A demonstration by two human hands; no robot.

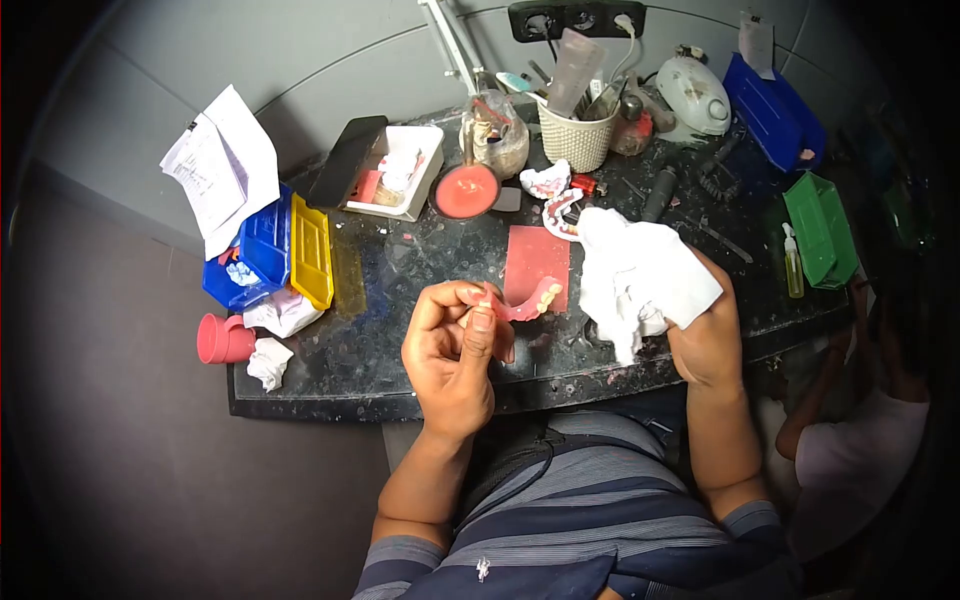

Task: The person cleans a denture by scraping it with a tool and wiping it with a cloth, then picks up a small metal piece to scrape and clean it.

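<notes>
Between the thumb and fingers of my left hand [455, 355] is a pink denture piece [525, 305] with pale teeth at its right end. It is held above the dark bench, in front of a flat pink wax sheet [537, 255]. My right hand [708, 335] is closed around a crumpled white cloth or paper [640, 275], which hides most of the fingers. Just behind the cloth lie a horseshoe-shaped model with teeth [562, 215] and a whitish cast [545, 180].
Behind stand a pan of pink wax [467, 191], a white box [415, 150] and a woven tool cup [575, 135]. Blue [262, 250] and yellow [312, 250] bins stand left, a green bin [822, 230] right. Another person [865, 440] is at far right.
</notes>
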